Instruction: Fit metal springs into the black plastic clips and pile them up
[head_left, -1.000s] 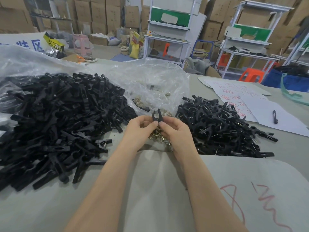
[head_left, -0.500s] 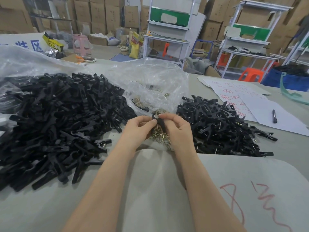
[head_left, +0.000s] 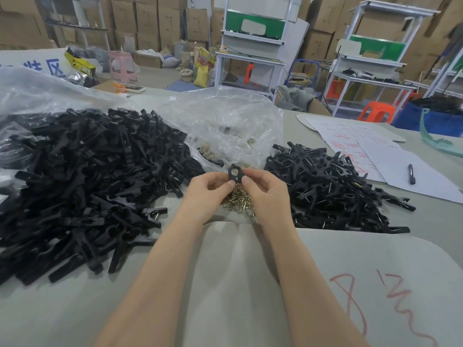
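head view, assembly in progress. i am holding one black plastic clip (head_left: pixel 235 173) at the centre of the view. my left hand (head_left: pixel 210 190) and right hand (head_left: pixel 266 192) are both pinching its lower part narrowly between thumb and forefinger, its ringed end pointing toward 12 o'clock. whether a spring is already sitting in it i cannot tell, since my fingertips are covering that part. the loose brass springs (head_left: pixel 239 200) are lying in a small heap on the table (head_left: pixel 431 221) just beneath the hands, at 6 o'clock. the large pile of unfitted clips (head_left: pixel 82 189) is spreading at 9 o'clock. the smaller pile (head_left: pixel 333 191), where wire is glinting, is lying at 3 o'clock, and i am judging it the finished stack. a clear plastic bag (head_left: pixel 225 121) is slumping at 12 o'clock.

risks, as i am judging them: a slipping thumb could let a tensioned spring jump into the heap or the bag; a half-seated spring could let the clip come apart once piled; a finished clip dropped toward 9 o'clock would be getting lost among unfitted ones.
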Action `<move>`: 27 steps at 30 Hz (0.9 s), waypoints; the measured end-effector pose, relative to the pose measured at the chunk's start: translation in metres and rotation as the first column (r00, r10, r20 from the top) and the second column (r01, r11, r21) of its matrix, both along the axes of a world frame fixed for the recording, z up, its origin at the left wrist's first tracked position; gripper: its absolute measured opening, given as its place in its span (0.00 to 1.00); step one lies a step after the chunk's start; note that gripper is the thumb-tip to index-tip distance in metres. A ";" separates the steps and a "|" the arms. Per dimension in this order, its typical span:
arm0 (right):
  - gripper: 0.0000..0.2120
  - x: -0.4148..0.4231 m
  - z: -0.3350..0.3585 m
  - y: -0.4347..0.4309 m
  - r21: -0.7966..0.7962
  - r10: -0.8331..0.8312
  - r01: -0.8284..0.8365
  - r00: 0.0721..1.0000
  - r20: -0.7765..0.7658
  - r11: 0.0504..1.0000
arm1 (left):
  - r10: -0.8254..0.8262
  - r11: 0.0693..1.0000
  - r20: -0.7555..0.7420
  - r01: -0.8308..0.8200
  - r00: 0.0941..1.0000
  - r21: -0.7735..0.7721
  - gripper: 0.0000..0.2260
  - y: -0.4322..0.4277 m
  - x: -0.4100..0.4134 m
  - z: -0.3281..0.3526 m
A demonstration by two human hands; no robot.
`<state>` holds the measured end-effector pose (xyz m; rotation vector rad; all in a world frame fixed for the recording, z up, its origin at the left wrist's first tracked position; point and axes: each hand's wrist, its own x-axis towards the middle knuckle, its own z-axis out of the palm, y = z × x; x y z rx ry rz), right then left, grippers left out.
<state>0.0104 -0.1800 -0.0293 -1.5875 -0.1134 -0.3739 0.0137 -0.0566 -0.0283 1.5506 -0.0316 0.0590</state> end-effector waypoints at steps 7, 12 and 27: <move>0.09 -0.001 0.000 0.002 0.019 -0.047 0.047 0.999 -0.005 0.999 | -0.016 0.998 -0.012 0.015 1.000 -0.065 0.04 -0.001 0.000 0.000; 0.09 -0.001 -0.001 0.002 0.035 -0.064 0.065 0.998 -0.030 0.997 | -0.021 0.996 -0.029 0.018 0.999 -0.086 0.03 -0.001 0.000 -0.001; 0.10 -0.002 0.004 -0.005 0.221 0.180 -0.148 0.975 -0.132 0.964 | -0.146 0.953 0.011 0.144 0.989 -0.267 0.10 0.003 -0.004 0.005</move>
